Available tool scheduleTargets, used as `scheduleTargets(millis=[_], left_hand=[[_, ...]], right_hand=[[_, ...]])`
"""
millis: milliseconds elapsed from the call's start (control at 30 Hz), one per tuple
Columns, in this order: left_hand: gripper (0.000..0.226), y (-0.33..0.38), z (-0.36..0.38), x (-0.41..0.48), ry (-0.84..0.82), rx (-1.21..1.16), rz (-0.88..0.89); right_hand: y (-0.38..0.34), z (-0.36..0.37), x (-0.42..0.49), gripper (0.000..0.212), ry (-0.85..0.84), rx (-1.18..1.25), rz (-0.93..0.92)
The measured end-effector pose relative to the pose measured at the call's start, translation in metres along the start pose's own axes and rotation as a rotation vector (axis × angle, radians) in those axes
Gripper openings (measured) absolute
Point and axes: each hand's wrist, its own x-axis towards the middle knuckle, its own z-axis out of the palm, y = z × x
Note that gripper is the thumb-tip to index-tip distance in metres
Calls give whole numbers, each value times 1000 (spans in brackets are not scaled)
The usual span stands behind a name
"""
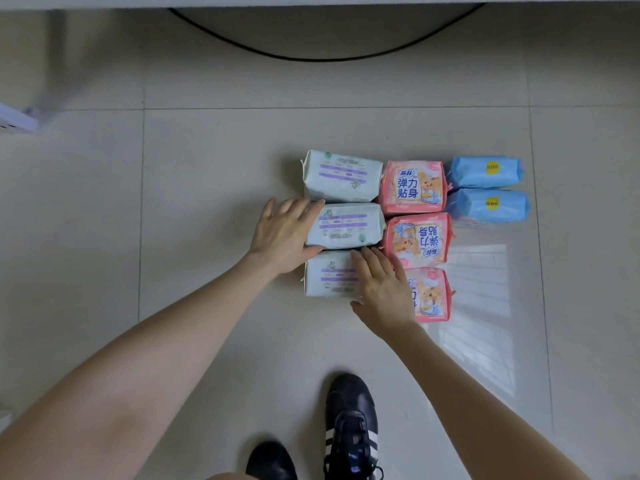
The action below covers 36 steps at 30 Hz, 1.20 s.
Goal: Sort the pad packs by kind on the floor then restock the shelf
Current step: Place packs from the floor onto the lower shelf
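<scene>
Pad packs lie on the tiled floor in three columns. On the left are three mint-green packs: far (343, 175), middle (346, 225) and near (329, 274). Beside them run three pink packs: far (412, 186), middle (417, 240) and near (431, 294). Two blue packs (485, 172) (490, 205) lie at the right. My left hand (283, 233) grips the left end of the middle green pack, thumb under its near edge. My right hand (384, 289) lies flat with straight fingers on the near green pack and covers part of the near pink pack.
A black cable (322, 58) curves across the floor at the back, below a white edge (311, 0) along the top. A white object (15, 121) shows at the left edge. My black shoes (351, 431) stand at the bottom. Bare tiles surround the packs.
</scene>
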Motion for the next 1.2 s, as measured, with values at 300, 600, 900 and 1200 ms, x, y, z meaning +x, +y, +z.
scheduleTargets(millis=[300, 600, 900, 1200], left_hand=[[78, 1, 2, 19, -35, -190, 36], [63, -4, -17, -8, -58, -314, -34], [57, -3, -78, -63, -67, -383, -119], [59, 2, -193, -112, -22, -380, -184]], right_hand=[[-1, 12, 6, 68, 144, 52, -11], [-11, -8, -22, 66, 121, 170, -13], [-25, -79, -64, 63, -26, 264, 6], [-30, -201, -92, 62, -72, 226, 20]])
